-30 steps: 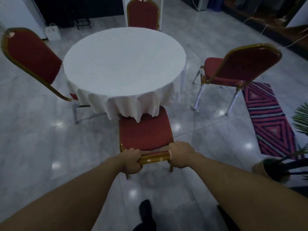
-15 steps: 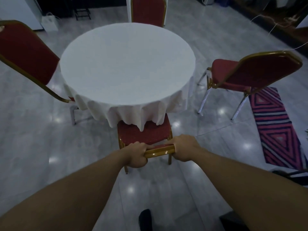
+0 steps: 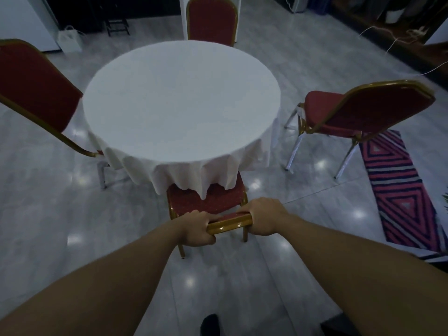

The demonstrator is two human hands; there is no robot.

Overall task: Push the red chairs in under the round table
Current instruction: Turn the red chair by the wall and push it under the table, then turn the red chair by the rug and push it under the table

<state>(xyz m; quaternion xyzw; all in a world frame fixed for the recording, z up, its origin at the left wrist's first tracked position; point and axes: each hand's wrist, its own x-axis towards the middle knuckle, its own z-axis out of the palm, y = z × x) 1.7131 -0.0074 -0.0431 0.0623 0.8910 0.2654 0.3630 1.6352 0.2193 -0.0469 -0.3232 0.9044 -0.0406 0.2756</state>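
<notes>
A round table [image 3: 181,103] under a white cloth stands in the middle of the room. The near red chair [image 3: 206,202] with a gold frame sits right in front of me, its seat partly under the hanging cloth. My left hand [image 3: 197,230] and my right hand [image 3: 263,219] both grip the gold top rail of its backrest. Another red chair [image 3: 34,90] stands at the left, close against the table. A third [image 3: 363,110] stands apart from the table at the right. The far chair [image 3: 212,20] is behind the table.
A striped red and pink rug [image 3: 402,190] lies on the glossy tiled floor at the right. A white bag [image 3: 70,41] stands by the back wall at the left. Cables [image 3: 392,37] trail across the floor at the back right. My shoe [image 3: 209,324] shows at the bottom.
The near chair has slid forward, so more of its seat is under the tablecloth. I have stepped closer to the table, with both hands still on the backrest.
</notes>
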